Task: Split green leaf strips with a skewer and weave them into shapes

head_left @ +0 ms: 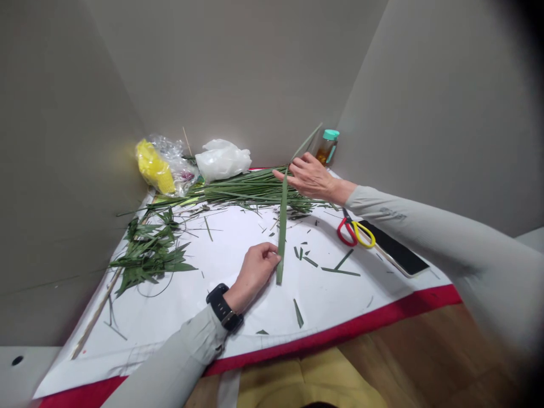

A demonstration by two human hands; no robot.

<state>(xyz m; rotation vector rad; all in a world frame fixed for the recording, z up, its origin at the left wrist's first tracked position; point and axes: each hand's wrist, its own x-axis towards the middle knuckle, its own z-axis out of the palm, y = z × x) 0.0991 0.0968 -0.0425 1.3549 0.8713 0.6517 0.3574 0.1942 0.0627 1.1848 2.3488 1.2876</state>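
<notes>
L grip [255,268] pinches low end of leaf [283,226] & R grip [313,177] pinches it higher up, leaf approx. mid-frame over desk [340,306], w/ scissors [354,229] ctr-right & btl [326,151] upper right.

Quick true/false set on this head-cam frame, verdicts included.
1. The left hand pinches a long leaf. True.
2. The scissors have one red and one yellow handle. True.
3. The right hand rests on the scissors. False: it is at the leaf's upper part.
4. The black watch is on the right wrist. False: left wrist.
5. The bottle has a red lid. False: turquoise.
</notes>
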